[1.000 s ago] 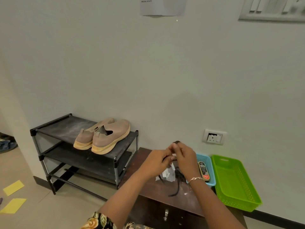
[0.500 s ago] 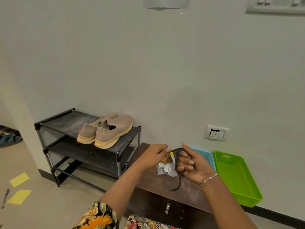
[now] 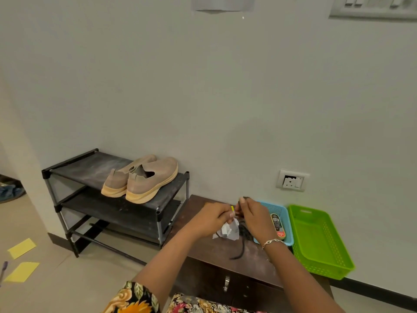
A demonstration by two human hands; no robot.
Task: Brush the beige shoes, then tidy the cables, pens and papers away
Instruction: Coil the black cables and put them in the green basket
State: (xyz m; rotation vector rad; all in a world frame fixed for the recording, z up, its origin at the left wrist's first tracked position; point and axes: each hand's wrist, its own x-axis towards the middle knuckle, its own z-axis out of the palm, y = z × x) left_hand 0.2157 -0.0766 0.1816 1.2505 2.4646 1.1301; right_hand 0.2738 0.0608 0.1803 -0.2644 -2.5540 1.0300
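Observation:
Two beige shoes (image 3: 144,179) stand side by side on the top shelf of a black shoe rack (image 3: 79,164). Over the dark wooden cabinet (image 3: 216,251), my left hand (image 3: 208,220) and my right hand (image 3: 256,216) meet and both pinch a black cable (image 3: 242,246), whose loose end trails down onto the cabinet top. A crumpled clear wrapper (image 3: 230,231) lies just under my hands. Two yellow papers (image 3: 21,248) and a pen (image 3: 3,269) lie on the floor at the left.
A small blue basket (image 3: 279,208) holding a shoe brush (image 3: 278,224) sits behind my right hand, with a larger green basket (image 3: 320,242) beside it at the cabinet's right end. A wall socket (image 3: 292,180) is above them. The floor in front of the rack is bare tile.
My right hand, palm up with the cable looped over its fingers half a second ago, has turned over and closed against my left hand, both now pinching the cable.

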